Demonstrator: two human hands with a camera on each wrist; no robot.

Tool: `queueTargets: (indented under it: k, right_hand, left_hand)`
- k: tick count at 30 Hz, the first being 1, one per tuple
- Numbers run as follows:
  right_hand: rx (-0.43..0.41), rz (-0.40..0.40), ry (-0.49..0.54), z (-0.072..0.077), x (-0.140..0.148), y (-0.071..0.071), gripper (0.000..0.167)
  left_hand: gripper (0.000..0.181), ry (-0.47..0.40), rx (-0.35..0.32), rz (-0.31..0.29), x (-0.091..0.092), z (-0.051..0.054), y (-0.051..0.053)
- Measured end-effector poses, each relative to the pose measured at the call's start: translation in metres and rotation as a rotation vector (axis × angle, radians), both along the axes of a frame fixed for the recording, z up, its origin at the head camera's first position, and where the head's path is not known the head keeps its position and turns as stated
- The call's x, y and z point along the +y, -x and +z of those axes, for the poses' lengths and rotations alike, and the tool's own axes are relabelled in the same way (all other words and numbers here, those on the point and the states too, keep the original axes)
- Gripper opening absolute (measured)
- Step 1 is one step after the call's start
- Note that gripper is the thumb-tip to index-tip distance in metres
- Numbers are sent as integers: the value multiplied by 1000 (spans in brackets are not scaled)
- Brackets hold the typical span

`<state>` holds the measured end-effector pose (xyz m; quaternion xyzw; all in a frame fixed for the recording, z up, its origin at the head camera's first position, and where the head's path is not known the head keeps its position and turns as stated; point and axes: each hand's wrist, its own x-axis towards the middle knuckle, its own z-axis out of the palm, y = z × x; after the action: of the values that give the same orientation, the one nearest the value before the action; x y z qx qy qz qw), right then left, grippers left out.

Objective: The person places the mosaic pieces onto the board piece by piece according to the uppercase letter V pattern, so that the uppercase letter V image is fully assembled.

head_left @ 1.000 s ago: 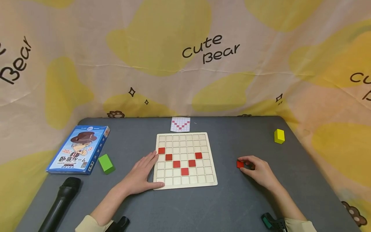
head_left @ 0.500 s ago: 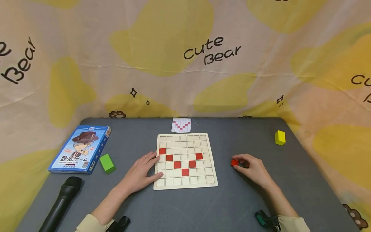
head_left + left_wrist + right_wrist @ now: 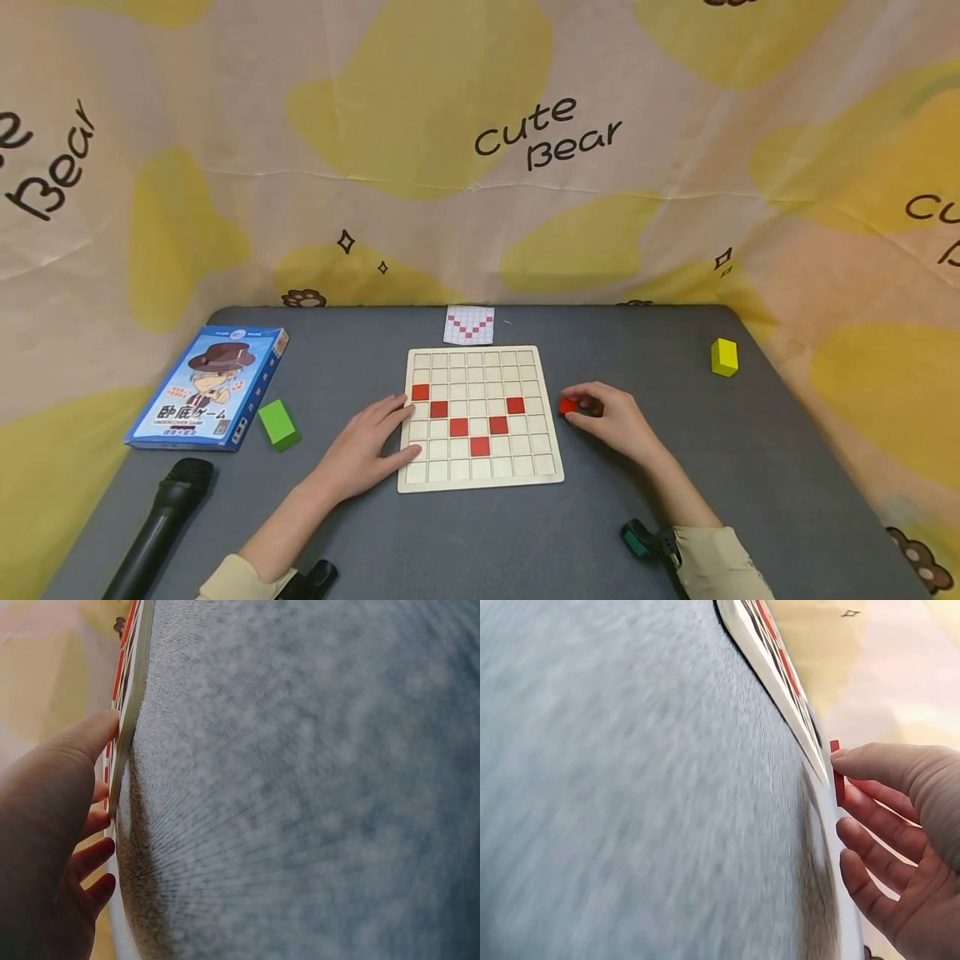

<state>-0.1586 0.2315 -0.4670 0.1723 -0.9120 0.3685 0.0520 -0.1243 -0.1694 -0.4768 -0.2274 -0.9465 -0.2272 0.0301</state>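
Observation:
A pale grid board lies on the grey table, with several red square tiles set in its cells in a slanted V. Along the board's left edge rests my left hand, fingers spread and thumb on the rim. My right hand pinches a loose red tile between thumb and fingers, just off the board's right edge. In the right wrist view the same tile shows edge-on at the thumb tip. The left wrist view has my left thumb touching the board's edge.
Behind the board lies a small pattern card with a pink V. At left are a blue game box, a green block and a black microphone. A yellow block stands far right. A printed cloth hangs behind the table.
My right hand has moved left with the red tile, from well right of the board to close beside its edge. My left thumb has shifted slightly up along the board's left side.

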Motion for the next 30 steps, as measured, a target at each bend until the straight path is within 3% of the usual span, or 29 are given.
queueTargets:
  k: [5,14,30]
  right_hand:
    - [-32,6,11,0,-11,8,30]
    - [2,50,34,-3,-28,22,31]
    - [-19,67,16,-6,-45,38,31]
  left_hand:
    - [65,4,-5,7,0,-1,-1]
    - [65,10,-13,9,1,-2,0]
    - [64,5,1,10,-2,-2,0]
